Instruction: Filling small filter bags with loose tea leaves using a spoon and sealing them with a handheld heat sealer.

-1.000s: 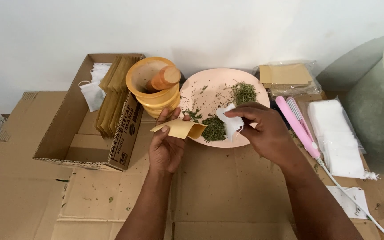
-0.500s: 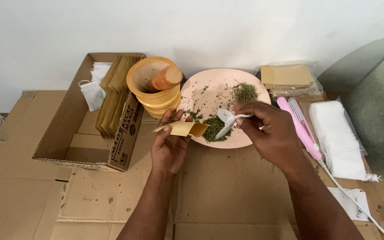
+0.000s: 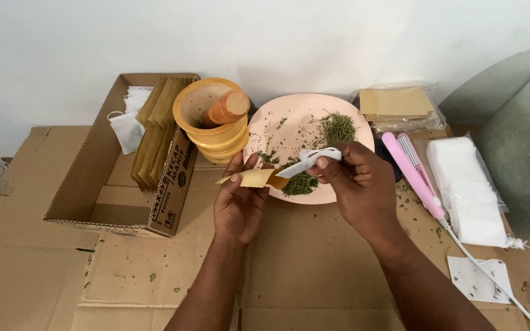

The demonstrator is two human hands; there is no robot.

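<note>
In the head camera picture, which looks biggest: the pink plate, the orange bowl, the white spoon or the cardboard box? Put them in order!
1. Cardboard box
2. Pink plate
3. Orange bowl
4. White spoon, held in the right hand; it sits a little nearer the camera, yet looks clearly smallest.

White cord (image 3: 492, 279) cut off bottom right

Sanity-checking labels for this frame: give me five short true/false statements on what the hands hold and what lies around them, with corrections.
1. The left hand holds a small tan paper sachet. True.
2. The right hand holds a metal fork. False: it holds a white plastic spoon.
3. The round pink plate carries dried green herb. True.
4. The orange plastic mortar is empty. False: an orange pestle stands in it.
5. The slim pink heat sealer lies inside the open cardboard box. False: it lies right of the plate.
</note>
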